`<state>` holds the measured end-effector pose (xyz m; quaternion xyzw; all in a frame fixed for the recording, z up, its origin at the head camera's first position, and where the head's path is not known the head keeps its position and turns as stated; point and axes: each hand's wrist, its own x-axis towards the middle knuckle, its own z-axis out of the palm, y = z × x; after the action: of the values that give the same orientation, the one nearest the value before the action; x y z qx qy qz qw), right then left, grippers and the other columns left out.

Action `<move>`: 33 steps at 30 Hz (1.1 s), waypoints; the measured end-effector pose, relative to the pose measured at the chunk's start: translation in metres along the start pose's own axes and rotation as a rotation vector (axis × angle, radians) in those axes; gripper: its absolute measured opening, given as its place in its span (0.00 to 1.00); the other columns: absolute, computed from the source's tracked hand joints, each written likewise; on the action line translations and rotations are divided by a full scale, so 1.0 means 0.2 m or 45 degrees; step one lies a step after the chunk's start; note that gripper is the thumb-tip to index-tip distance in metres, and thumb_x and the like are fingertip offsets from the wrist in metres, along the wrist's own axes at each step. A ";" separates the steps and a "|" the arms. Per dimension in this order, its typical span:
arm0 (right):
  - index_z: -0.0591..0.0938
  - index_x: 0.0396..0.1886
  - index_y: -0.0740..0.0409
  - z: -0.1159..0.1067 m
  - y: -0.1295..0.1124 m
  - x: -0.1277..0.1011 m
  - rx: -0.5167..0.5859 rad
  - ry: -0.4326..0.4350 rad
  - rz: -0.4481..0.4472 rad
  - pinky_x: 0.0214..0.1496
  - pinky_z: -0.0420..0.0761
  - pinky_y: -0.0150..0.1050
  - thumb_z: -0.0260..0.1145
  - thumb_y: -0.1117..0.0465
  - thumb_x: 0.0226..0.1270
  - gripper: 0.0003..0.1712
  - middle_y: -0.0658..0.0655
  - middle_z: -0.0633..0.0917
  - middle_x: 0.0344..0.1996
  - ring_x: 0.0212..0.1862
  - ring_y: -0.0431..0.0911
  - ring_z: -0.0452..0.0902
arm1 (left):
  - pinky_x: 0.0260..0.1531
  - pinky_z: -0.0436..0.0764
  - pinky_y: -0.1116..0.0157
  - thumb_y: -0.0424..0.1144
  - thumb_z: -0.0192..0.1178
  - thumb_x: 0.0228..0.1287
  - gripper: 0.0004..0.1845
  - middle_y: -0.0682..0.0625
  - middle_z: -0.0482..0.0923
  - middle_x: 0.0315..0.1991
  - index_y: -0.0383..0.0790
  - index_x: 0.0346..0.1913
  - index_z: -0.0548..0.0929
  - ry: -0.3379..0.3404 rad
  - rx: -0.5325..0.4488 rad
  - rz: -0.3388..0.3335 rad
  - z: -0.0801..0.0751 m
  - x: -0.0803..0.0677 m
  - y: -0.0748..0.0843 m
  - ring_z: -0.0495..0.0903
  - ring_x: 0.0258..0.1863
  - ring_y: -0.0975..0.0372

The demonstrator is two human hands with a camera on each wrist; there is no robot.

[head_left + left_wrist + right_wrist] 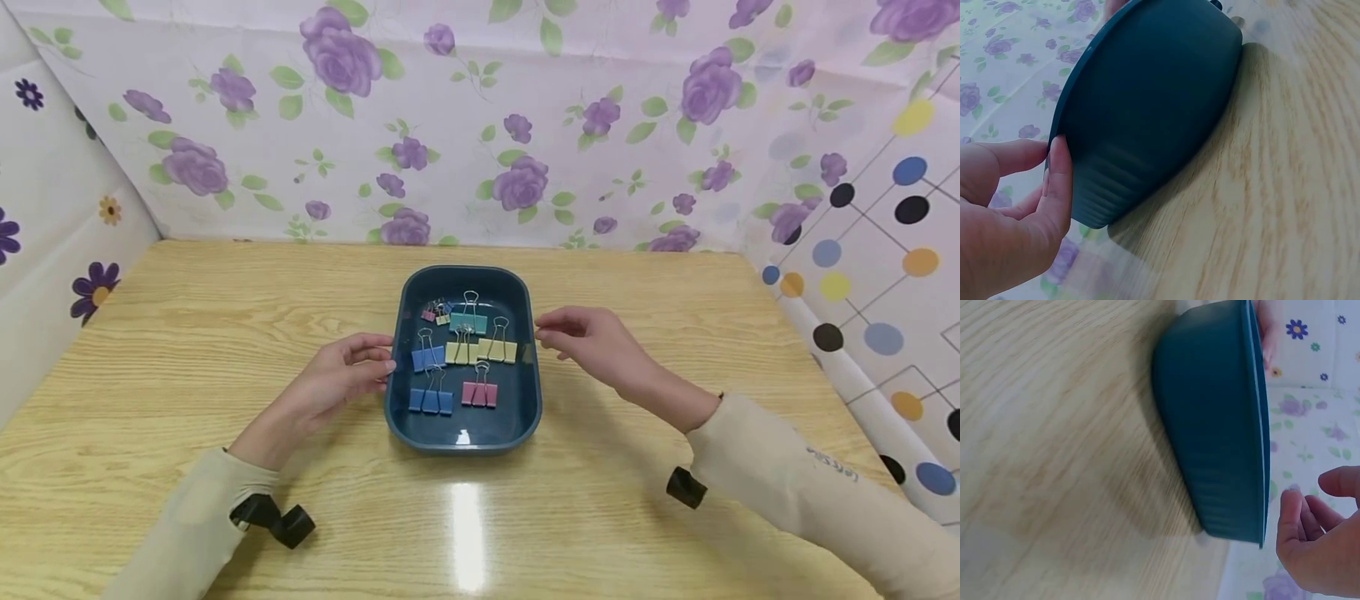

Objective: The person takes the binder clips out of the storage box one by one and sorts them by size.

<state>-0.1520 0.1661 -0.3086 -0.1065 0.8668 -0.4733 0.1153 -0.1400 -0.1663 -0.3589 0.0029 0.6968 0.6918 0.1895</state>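
A dark teal plastic tray sits on the table with binder clips inside. They include a teal clip, two yellow clips, two blue clips, a pink clip and a cluster of tiny ones. My left hand pinches the tray's left rim between thumb and fingers, as the left wrist view shows. On the other side, my right hand is beside the right rim, fingers loosely bent with nothing in them. A gap separates it from the tray in the right wrist view.
The wood-grain table extends around the tray on all sides. A flowered sheet hangs along the back, with patterned sheets at the left and right. Black wrist mounts stick out from both sleeves.
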 end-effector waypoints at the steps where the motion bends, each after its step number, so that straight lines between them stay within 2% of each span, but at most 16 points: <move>1: 0.80 0.55 0.64 0.01 -0.02 0.01 -0.001 -0.019 0.010 0.50 0.80 0.51 0.62 0.61 0.71 0.17 0.60 0.84 0.48 0.49 0.54 0.80 | 0.43 0.81 0.67 0.27 0.57 0.68 0.27 0.44 0.72 0.46 0.24 0.66 0.62 -0.003 -0.008 0.001 0.00 0.00 0.00 0.78 0.38 0.62; 6: 0.82 0.52 0.62 0.04 -0.11 0.05 -0.069 -0.109 0.049 0.50 0.81 0.47 0.64 0.60 0.69 0.16 0.58 0.85 0.45 0.43 0.51 0.82 | 0.42 0.80 0.68 0.27 0.56 0.68 0.27 0.43 0.71 0.46 0.23 0.66 0.61 -0.009 -0.025 -0.005 0.00 0.00 0.00 0.78 0.38 0.63; 9: 0.83 0.51 0.63 0.07 -0.16 0.07 -0.102 -0.143 0.065 0.48 0.81 0.46 0.65 0.60 0.68 0.15 0.57 0.85 0.43 0.40 0.53 0.82 | 0.43 0.80 0.68 0.27 0.55 0.69 0.26 0.42 0.71 0.47 0.23 0.66 0.61 -0.017 -0.031 0.001 -0.01 0.00 0.00 0.78 0.39 0.62; 14: 0.83 0.51 0.64 0.15 -0.21 0.11 -0.172 -0.163 0.103 0.47 0.81 0.40 0.66 0.62 0.67 0.16 0.58 0.84 0.43 0.43 0.52 0.80 | 0.44 0.80 0.68 0.27 0.56 0.69 0.27 0.41 0.71 0.48 0.24 0.66 0.61 -0.020 -0.039 -0.002 -0.01 0.00 -0.01 0.77 0.40 0.61; 18: 0.82 0.52 0.65 0.22 -0.22 0.15 -0.246 -0.168 0.085 0.48 0.80 0.38 0.66 0.64 0.66 0.16 0.59 0.83 0.44 0.45 0.50 0.78 | 0.44 0.80 0.68 0.28 0.56 0.68 0.27 0.42 0.71 0.47 0.24 0.67 0.62 -0.011 -0.044 -0.019 0.00 0.00 0.00 0.77 0.40 0.61; 23: 0.82 0.51 0.67 0.29 -0.23 0.17 -0.258 -0.161 0.091 0.50 0.80 0.39 0.67 0.67 0.64 0.16 0.59 0.84 0.43 0.46 0.50 0.78 | 0.44 0.80 0.68 0.28 0.57 0.68 0.27 0.42 0.70 0.48 0.25 0.67 0.62 0.002 -0.048 -0.033 0.00 0.00 0.00 0.77 0.40 0.62; 33: 0.82 0.50 0.69 0.34 -0.23 0.18 -0.226 -0.153 0.230 0.50 0.80 0.39 0.69 0.72 0.60 0.17 0.60 0.82 0.43 0.45 0.51 0.76 | 0.43 0.80 0.68 0.28 0.57 0.68 0.27 0.42 0.71 0.47 0.25 0.66 0.63 0.010 -0.053 -0.033 0.00 0.00 0.00 0.77 0.39 0.62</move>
<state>-0.1620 0.0772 -0.3090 -0.0660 0.9029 -0.3751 0.1992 -0.1405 -0.1658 -0.3597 -0.0128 0.6828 0.7038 0.1956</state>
